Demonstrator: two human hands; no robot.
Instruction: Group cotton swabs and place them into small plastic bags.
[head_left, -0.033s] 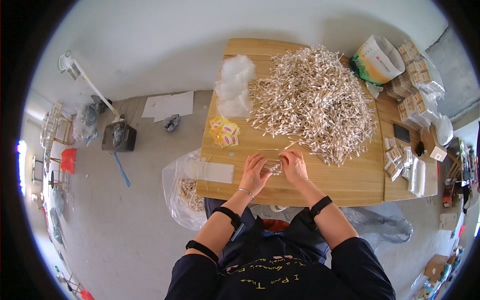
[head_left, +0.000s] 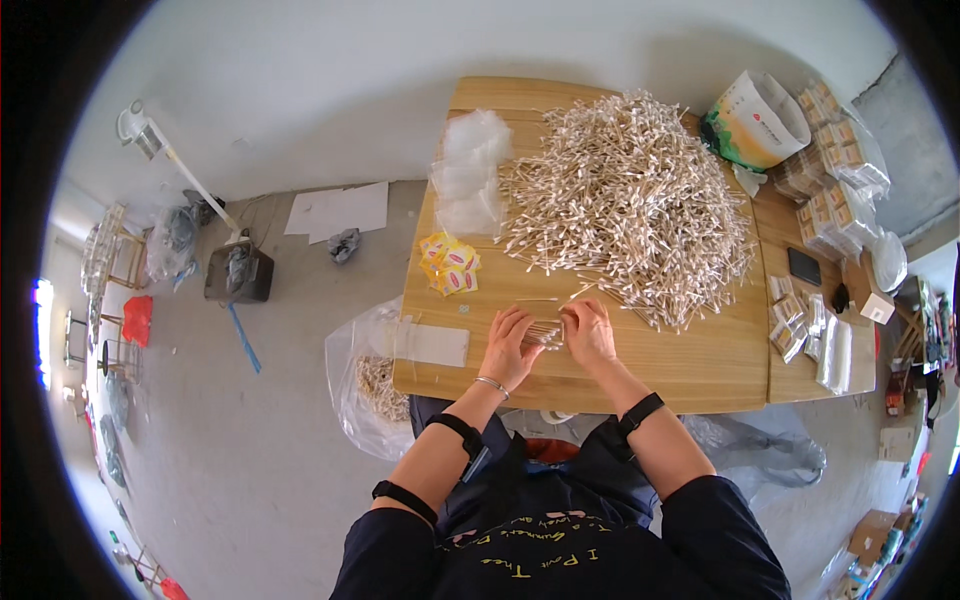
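Observation:
A small bundle of cotton swabs (head_left: pixel 543 334) lies crosswise between my two hands, just above the wooden table (head_left: pixel 690 375) near its front edge. My left hand (head_left: pixel 508 350) is closed round the bundle's left end. At the other end, the bent fingers of my right hand (head_left: pixel 590 334) press against the tips. Beyond my hands spreads a big heap of loose cotton swabs (head_left: pixel 630 200), with a single swab (head_left: pixel 537 299) lying apart in front of it. Yellow printed cards (head_left: pixel 450 265) are on the left, next to clear plastic bags (head_left: pixel 470 165).
A white card (head_left: pixel 438 346) lies by the left edge, above a plastic sack of swabs (head_left: pixel 380 385). At the right stand a white and green tub (head_left: pixel 757 120), stacked swab packs (head_left: pixel 840 215), a black flat box (head_left: pixel 803 265) and an open carton (head_left: pixel 868 290).

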